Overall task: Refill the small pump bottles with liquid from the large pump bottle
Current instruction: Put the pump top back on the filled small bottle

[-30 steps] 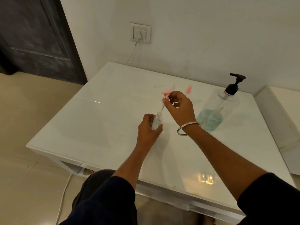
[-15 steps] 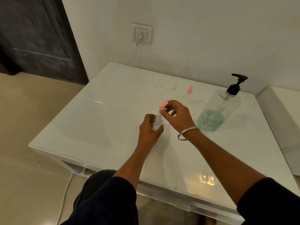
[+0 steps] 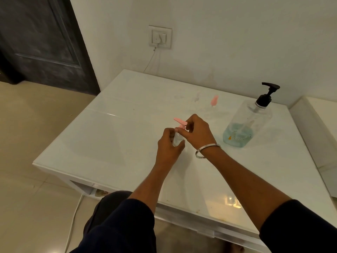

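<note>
My left hand [image 3: 168, 146] grips a small clear pump bottle [image 3: 176, 140] standing on the white table [image 3: 113, 141]. My right hand [image 3: 197, 133] pinches the pink pump cap [image 3: 180, 122] sitting on that bottle's neck. A second small clear bottle with a pink pump [image 3: 213, 101] stands farther back, to the right. The large clear pump bottle [image 3: 246, 125], with a black pump and a little blue liquid at its bottom, stands at the right of the table.
A wall socket [image 3: 160, 37] with a plugged white cable is above the table's far edge. A dark door [image 3: 42, 42] is at the left. Another white surface [image 3: 317, 128] adjoins the table on the right. A cable runs along the floor [image 3: 73, 223].
My right hand lowered the pink pump, with its tube, into the small bottle; the cap now sits on the neck. My left hand kept holding the bottle.
</note>
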